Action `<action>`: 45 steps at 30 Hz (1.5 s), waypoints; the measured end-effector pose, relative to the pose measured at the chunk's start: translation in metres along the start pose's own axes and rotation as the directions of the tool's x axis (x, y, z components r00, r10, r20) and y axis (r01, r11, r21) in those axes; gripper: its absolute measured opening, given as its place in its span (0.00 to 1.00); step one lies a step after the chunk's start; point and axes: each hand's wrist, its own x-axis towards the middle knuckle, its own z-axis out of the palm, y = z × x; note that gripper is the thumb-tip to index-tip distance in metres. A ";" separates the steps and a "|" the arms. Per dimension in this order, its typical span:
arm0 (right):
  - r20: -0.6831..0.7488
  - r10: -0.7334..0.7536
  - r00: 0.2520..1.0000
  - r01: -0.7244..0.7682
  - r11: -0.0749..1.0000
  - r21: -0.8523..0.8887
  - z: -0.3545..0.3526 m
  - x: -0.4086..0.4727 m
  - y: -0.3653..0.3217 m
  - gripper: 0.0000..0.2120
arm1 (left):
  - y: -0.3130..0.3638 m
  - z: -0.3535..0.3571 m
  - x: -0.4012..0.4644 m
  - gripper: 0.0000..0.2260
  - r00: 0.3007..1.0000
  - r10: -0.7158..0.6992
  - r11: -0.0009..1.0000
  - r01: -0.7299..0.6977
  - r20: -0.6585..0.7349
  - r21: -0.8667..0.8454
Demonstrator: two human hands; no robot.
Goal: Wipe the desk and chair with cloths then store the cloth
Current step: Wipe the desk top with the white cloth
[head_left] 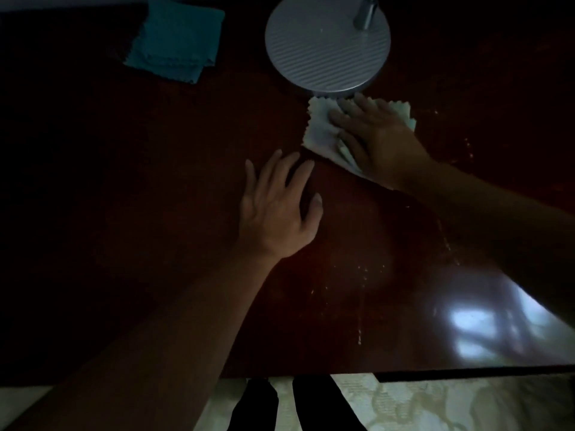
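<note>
Dark glossy desk (155, 244), teal cloth (174, 42), round lamp base (326, 48), pale cloth (320, 132), both on it

I count two cloths, a teal one (174, 42) and a pale one (320, 129), one lamp base (326, 45), one desk (124, 213), and two hands, left (277, 209) and right (376, 138).

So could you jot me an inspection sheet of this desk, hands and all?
Surface: dark glossy wooden desk, pale specks near the right side, window glare at the near right corner.
Job's things: white cloth flat under the right hand; folded teal cloth lying far left.
Clutter: round grey lamp base, the white cloth touching its near edge.
Hands: right hand presses the white cloth; left hand rests flat, fingers spread.
Cables: nothing seen.
Surroundings: pale patterned floor below the desk edge.
</note>
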 end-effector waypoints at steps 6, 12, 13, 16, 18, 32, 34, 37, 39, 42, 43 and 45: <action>-0.005 -0.101 0.995 0.101 0.990 0.100 0.008 -0.066 -0.032 0.21 | 0.000 0.001 0.000 0.25 0.999 -0.003 1.000 0.002 -0.036 -0.015; -0.014 0.066 0.998 -0.065 0.996 0.057 -0.002 -0.027 0.008 0.20 | 0.000 0.003 0.001 0.24 0.999 -0.016 1.000 0.017 -0.038 0.002; -0.029 0.101 0.994 -0.099 0.993 0.059 -0.001 -0.031 0.011 0.20 | 0.000 0.004 0.002 0.24 0.999 -0.016 1.000 0.016 -0.047 -0.001; -0.080 0.203 0.976 -0.199 0.978 0.058 -0.002 -0.055 0.023 0.21 | -0.001 0.007 0.001 0.25 0.998 -0.019 1.000 0.018 -0.064 -0.014; -0.102 0.283 0.954 -0.283 0.959 0.018 -0.008 -0.046 0.038 0.22 | -0.001 0.006 0.001 0.25 0.997 -0.025 1.000 0.024 -0.072 -0.015; 0.000 0.198 0.980 -0.198 0.980 0.008 0.003 -0.059 -0.011 0.25 | 0.001 0.003 0.002 0.27 0.997 -0.046 0.998 0.044 -0.068 -0.035; -0.055 0.391 0.919 -0.393 0.919 -0.027 -0.002 -0.030 0.017 0.25 | 0.001 0.004 0.002 0.26 0.996 -0.053 0.998 0.050 -0.073 -0.032; -0.051 0.486 0.873 -0.488 0.873 -0.025 -0.001 -0.005 0.015 0.25 | 0.000 0.005 0.001 0.25 0.995 -0.047 0.998 0.044 -0.088 -0.037; -0.038 0.411 0.911 -0.412 0.911 -0.024 0.005 -0.008 -0.014 0.25 | 0.000 0.005 0.001 0.25 0.994 -0.051 0.998 0.047 -0.095 -0.045; -0.009 0.257 0.966 -0.257 0.966 -0.001 0.014 -0.023 -0.057 0.25 | 0.000 0.005 0.000 0.26 0.994 -0.049 0.998 0.045 -0.099 -0.046; 0.016 0.205 0.979 -0.205 0.979 0.005 0.014 -0.026 -0.062 0.25 | 0.000 0.005 0.000 0.26 0.994 -0.046 0.998 0.042 -0.100 -0.050; 0.057 0.126 0.990 -0.127 0.992 0.005 0.012 -0.025 -0.052 0.26 | -0.001 0.005 0.000 0.27 0.993 -0.055 0.997 0.049 -0.105 -0.058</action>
